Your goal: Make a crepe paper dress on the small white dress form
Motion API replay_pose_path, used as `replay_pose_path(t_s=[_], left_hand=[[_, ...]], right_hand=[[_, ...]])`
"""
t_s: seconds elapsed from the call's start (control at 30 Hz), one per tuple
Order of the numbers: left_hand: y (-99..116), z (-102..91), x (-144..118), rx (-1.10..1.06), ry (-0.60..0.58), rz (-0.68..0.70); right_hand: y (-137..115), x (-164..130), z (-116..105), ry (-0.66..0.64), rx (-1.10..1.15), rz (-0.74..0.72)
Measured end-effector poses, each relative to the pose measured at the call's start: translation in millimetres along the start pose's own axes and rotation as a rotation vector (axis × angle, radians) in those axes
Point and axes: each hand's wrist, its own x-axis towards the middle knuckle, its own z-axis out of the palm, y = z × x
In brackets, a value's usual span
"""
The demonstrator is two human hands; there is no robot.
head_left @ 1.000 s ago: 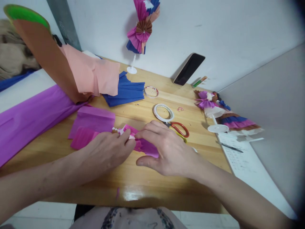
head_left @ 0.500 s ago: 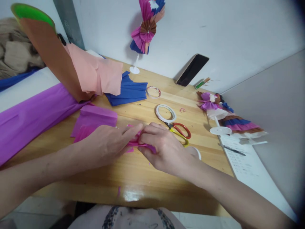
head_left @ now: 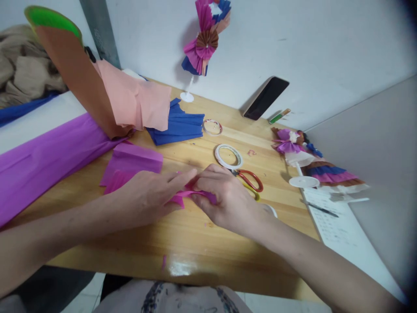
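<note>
Both my hands meet over a small piece of pink crepe paper (head_left: pixel 187 195) on the wooden table (head_left: pixel 195 243). My left hand (head_left: pixel 150 195) lies flat over its left part with the fingertips pressing on it. My right hand (head_left: pixel 224 198) pinches its right end between thumb and fingers. Most of the pink piece is hidden under my fingers. A folded purple crepe sheet (head_left: pixel 133 161) lies just behind my left hand.
Red-handled scissors (head_left: pixel 249 180) and a white tape ring (head_left: pixel 228 156) lie behind my right hand, a smaller tape roll (head_left: pixel 212 127) further back. Blue pleated paper (head_left: pixel 177 126), peach paper (head_left: pixel 137 102) and a purple roll (head_left: pixel 42 161) fill the left. A phone (head_left: pixel 265 98) leans on the wall; paper dolls (head_left: pixel 312 163) and a printed sheet (head_left: pixel 335 221) at right.
My right hand has curled from lying flat to pinching the pink paper. The white bit seen at my left fingertips is now covered. The camera view shifted slightly.
</note>
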Motion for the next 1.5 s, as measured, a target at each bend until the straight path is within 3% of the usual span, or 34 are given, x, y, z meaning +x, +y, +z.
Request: replay_pose_path(t_s=[0.13,0.43,0.57,0.8,0.87,0.97,1.03,1.27,1.5], left_hand=[[-3,2.8,-1,-0.045,-0.075,-0.033],[-4,-2.3,3,-0.429,-0.031,-0.147],[-4,-1.3,5,-0.619,0.067,-0.253],[-10,-3.1,7,-0.612,0.251,-0.401],[-11,-7.8,8,-0.611,0.188,-0.384],[-11,-10.2,7,-0.606,-0.006,-0.31],[-10,-6.9,7,-0.604,-0.059,-0.297],[-4,2.1,7,-0.515,-0.017,-0.374],[-5,7.1,10,-0.493,-0.038,-0.391]], right_hand=[[4,4,2,-0.033,0.072,0.066],[9,14,-1,-0.076,0.131,0.258],[8,17,-2,-0.094,0.113,0.292],[7,18,-1,-0.103,0.162,0.303],[8,17,0,-0.092,0.171,0.284],[10,16,2,-0.069,0.168,0.241],[11,15,3,-0.058,0.16,0.209],[9,8,5,-0.023,0.104,0.05],[9,8,4,-0.026,0.106,0.022]])
